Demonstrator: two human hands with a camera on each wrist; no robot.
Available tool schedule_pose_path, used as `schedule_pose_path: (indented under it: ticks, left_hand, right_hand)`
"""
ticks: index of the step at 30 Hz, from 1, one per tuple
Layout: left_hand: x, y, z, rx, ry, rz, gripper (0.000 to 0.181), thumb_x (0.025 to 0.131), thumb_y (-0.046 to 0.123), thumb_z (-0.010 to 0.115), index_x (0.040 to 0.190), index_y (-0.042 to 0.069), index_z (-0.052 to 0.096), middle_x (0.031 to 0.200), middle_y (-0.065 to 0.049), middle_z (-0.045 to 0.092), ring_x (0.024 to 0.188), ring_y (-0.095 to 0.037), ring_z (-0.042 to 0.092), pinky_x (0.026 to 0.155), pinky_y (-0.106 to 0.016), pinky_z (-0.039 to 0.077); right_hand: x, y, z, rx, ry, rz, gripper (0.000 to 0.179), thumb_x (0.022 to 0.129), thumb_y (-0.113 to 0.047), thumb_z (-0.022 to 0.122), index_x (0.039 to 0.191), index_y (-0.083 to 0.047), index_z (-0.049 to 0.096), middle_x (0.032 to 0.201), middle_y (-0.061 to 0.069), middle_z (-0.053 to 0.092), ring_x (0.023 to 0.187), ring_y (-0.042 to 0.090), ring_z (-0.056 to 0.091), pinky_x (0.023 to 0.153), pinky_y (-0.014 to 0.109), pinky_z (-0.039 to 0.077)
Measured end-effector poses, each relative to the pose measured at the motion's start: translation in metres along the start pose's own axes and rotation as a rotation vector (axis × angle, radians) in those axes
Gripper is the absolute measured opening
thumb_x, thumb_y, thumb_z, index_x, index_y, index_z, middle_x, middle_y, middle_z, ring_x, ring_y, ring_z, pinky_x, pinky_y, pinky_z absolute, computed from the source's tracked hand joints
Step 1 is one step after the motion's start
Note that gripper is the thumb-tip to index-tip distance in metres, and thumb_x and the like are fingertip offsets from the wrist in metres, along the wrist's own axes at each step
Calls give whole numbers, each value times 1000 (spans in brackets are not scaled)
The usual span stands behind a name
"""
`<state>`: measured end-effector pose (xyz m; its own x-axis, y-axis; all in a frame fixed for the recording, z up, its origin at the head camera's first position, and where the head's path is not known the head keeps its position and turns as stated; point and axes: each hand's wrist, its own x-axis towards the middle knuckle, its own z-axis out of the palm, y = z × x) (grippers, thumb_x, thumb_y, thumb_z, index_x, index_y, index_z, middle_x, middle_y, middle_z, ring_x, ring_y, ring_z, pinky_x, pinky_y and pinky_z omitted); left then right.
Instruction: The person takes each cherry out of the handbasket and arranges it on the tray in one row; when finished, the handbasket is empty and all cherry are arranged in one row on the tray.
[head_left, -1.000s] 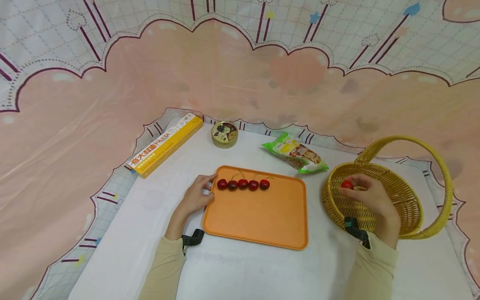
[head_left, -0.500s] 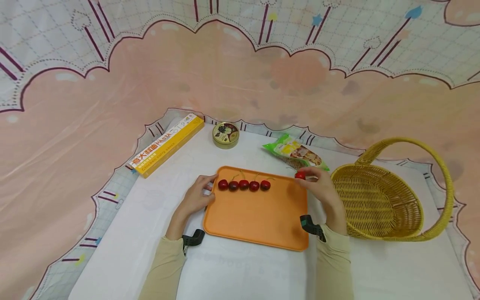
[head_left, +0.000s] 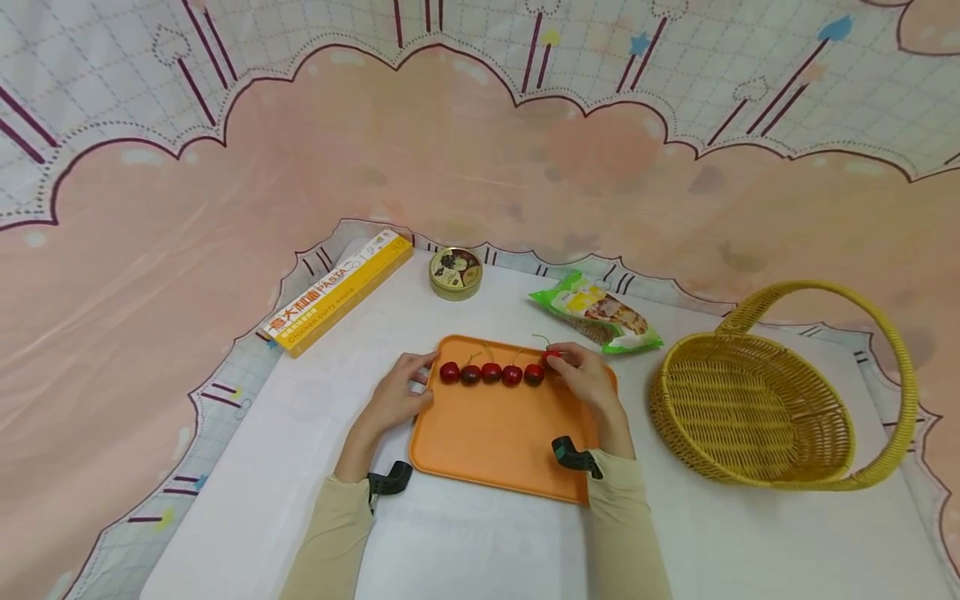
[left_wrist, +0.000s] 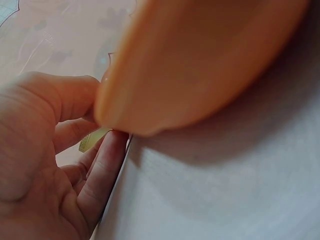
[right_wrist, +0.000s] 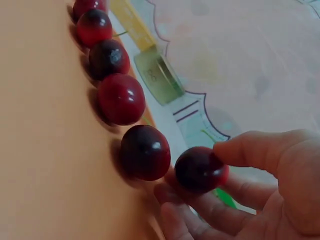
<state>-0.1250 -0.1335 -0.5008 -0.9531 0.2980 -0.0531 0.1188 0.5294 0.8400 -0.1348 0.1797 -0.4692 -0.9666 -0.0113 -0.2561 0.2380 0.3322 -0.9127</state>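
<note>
My right hand (head_left: 588,379) pinches a red cherry (right_wrist: 200,169) with a green stem between thumb and fingers, over the tray's upper right part. This cherry is right beside the end of a row of several dark red cherries (head_left: 491,372) on an orange tray (head_left: 495,433). In the right wrist view, the nearest cherry in the row (right_wrist: 146,152) sits close to the held one. At the tray's left edge, my left hand (head_left: 393,392) grips the rim with thumb and fingers, as the left wrist view shows up close.
A yellow wicker basket (head_left: 675,425) with a tall handle stands right of the tray. Behind the tray lie a green snack bag (head_left: 600,312) and a round tin (head_left: 455,273). A yellow pasta box (head_left: 341,292) is at the back left, near a patterned cloth backdrop.
My right hand has carried the cherry leftward from the basket, over the tray's right edge, to the end of the cherry row. My left hand stays at the tray's left rim.
</note>
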Motion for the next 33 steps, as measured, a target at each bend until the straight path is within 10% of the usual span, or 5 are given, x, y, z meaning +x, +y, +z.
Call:
schedule_pose_path:
  ticks: [13, 33]
  left_hand:
    - [1, 0, 1, -3, 10, 3, 64, 81, -2, 64, 144, 6, 51, 127, -15, 51, 100, -26, 58, 76, -33, 51]
    - [2, -4, 2, 11, 5, -13, 65, 81, 1, 63, 144, 7, 50, 128, -14, 51, 100, -26, 58, 79, -34, 51]
  right_hand:
    - [-2, -3, 3, 3, -95, 48, 32, 100, -12, 55, 126, 7, 58, 120, 24, 63, 106, 30, 61, 91, 38, 51]
    - [-20, 11, -5, -87, 60, 7, 23, 91, 1, 62, 110, 14, 65, 101, 23, 69, 82, 18, 65, 69, 26, 54]
